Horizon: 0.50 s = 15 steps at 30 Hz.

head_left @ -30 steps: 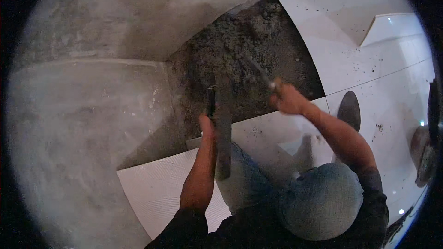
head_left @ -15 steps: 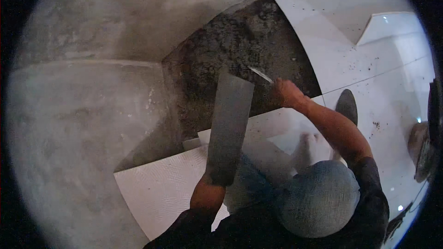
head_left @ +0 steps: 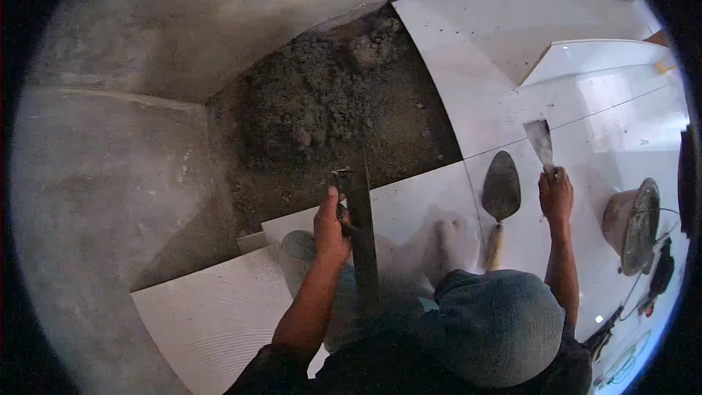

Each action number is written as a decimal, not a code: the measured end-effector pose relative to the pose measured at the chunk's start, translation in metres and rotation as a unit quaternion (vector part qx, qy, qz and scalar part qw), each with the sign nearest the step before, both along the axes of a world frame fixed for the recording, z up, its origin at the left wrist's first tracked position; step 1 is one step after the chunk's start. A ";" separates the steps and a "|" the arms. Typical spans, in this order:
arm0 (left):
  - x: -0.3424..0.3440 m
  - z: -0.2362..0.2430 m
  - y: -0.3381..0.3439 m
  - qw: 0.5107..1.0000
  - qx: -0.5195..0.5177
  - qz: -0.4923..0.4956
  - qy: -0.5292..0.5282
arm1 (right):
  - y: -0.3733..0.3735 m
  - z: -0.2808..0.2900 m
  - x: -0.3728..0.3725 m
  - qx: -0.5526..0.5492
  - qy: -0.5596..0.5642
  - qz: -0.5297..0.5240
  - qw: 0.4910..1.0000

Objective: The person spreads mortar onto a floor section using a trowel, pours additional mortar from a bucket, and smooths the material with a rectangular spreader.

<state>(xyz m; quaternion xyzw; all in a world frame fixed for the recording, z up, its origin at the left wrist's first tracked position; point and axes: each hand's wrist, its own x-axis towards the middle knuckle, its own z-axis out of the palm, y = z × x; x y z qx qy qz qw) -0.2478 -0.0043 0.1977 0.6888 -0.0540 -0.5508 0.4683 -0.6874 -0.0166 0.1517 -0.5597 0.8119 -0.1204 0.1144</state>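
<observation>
L hand [head_left: 333, 225] is wrapped round a long dark straightedge [head_left: 361, 230], fingers closed on it near its upper third; the bar's long axis runs nearly straight away from the person, top end just reaching the edge of the mortar bed [head_left: 329, 113], lower end lost behind the knee and cap [head_left: 496, 325]. R hand [head_left: 556, 194] is closed on the handle of a small scraper [head_left: 542, 143], blade pointing away — up over the white tiles [head_left: 512, 51]. Between the two hands, on the tile, a pointed trowel [head_left: 501, 201] lies loose, blade away, wooden handle toward the person; it sits just beside the R hand, well apart from the L, so R is the nearer one. The mortar lies up and slightly L of the straightedge tip, w/ the bar roughly square to the tile edge it crosses. A metal bowl [head_left: 632, 223] on its side sits far R, w/ cables near it. Bare grey screed [head_left: 110, 197] fills the L side.
</observation>
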 end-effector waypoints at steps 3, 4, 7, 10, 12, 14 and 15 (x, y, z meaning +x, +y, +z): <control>-0.017 -0.009 0.000 0.993 -0.064 -0.070 -0.070 | 0.042 -0.033 -0.037 -0.006 -0.003 -0.075 0.997; -0.022 -0.006 -0.001 0.989 -0.104 -0.060 -0.083 | 0.051 -0.042 -0.043 0.005 0.011 -0.103 0.995; -0.029 -0.005 0.000 0.984 -0.070 -0.127 -0.106 | 0.078 -0.073 -0.051 -0.008 0.031 -0.140 0.990; -0.041 -0.004 0.002 0.983 -0.053 -0.139 -0.106 | 0.093 -0.062 -0.028 -0.034 0.045 -0.182 0.982; -0.041 -0.016 0.009 0.980 -0.082 -0.140 -0.119 | 0.101 -0.049 0.008 -0.050 0.206 -0.199 0.957; -0.039 -0.028 0.017 0.975 -0.112 -0.139 -0.133 | 0.119 -0.042 0.042 -0.163 0.117 -0.003 0.980; -0.040 -0.033 0.022 0.964 -0.125 -0.147 -0.181 | 0.129 -0.046 0.064 -0.066 0.026 -0.021 0.997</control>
